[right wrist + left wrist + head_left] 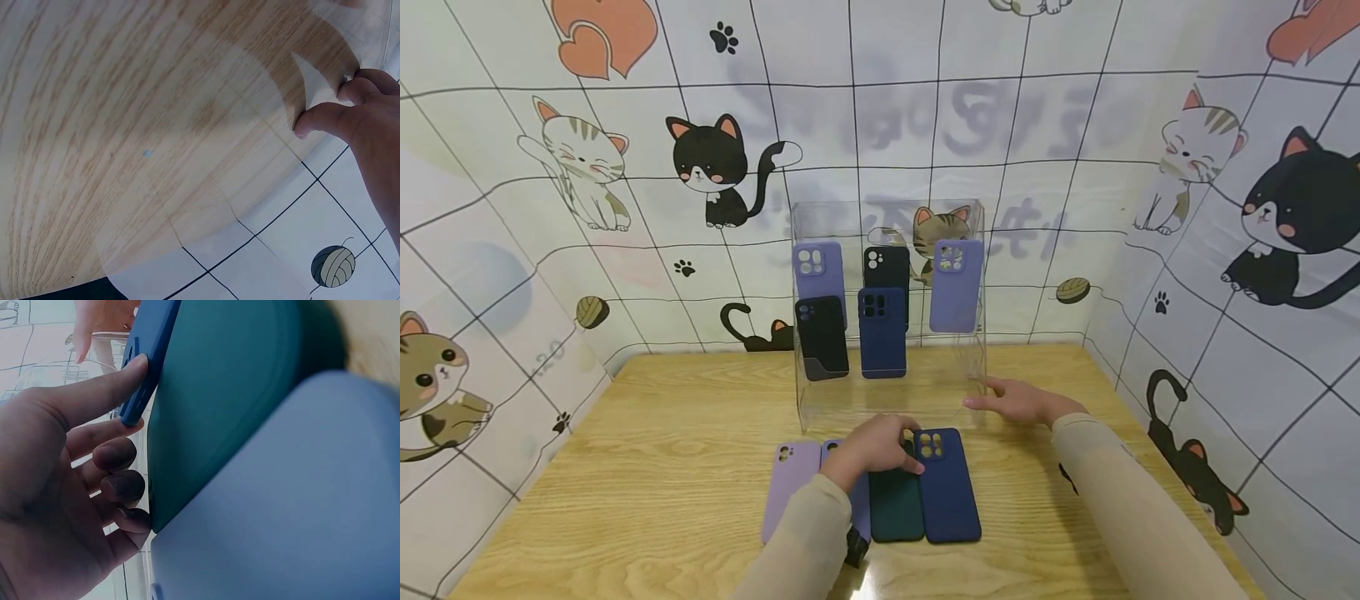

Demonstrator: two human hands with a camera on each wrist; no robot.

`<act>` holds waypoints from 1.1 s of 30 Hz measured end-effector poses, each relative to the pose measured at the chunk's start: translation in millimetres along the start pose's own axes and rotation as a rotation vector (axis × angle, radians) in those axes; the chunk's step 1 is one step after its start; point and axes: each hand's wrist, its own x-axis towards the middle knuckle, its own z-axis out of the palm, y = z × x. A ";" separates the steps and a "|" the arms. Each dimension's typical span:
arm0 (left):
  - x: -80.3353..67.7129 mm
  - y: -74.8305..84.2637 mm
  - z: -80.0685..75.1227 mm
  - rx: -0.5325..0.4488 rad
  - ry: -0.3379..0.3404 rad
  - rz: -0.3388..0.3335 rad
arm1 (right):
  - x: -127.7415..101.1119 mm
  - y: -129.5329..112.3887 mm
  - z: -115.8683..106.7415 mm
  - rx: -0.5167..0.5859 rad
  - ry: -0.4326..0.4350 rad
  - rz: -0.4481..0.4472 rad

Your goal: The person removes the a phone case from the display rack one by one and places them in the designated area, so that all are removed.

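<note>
Left hand on the flat row of phone cases, right hand steadying the clear stand.

The left hand [872,450] curls its fingers round the top edge of the dark green case [895,506] and touches the navy case [946,487] just beside it, near the tabletop's [647,467] front edge. The right hand [1022,402] lies with relaxed fingers against the acrylic stand's [887,317] lower right corner, gripping nothing. As I judge it, lifting the green case could drag its touching neighbours askew, and a push from the right hand could slide the light stand and tip out its cases. Count: four cases flat on the tabletop (two lilac, one green, one navy), five in the stand (two lilac, two black, one navy).
</note>
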 end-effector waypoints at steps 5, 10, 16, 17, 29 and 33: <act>1.6 -2.4 2.3 0.023 0.010 0.002 | 0.0 -0.5 0.4 -0.011 -0.001 0.001; 2.9 -3.9 4.5 0.026 0.019 0.008 | -0.4 -1.4 -0.1 -0.011 -0.006 0.000; 4.8 -4.6 5.6 0.038 0.026 0.005 | -1.6 -2.2 -0.4 -0.009 -0.010 0.001; 5.0 -4.7 5.6 0.042 0.026 0.003 | -1.7 -2.3 -0.4 -0.010 -0.008 0.002; 3.3 -3.7 -11.5 -0.100 0.036 0.079 | 0.2 -1.0 0.8 0.015 -0.010 0.010; 2.8 1.0 -32.9 -0.188 0.122 0.135 | -1.0 -1.9 0.6 0.003 -0.008 0.010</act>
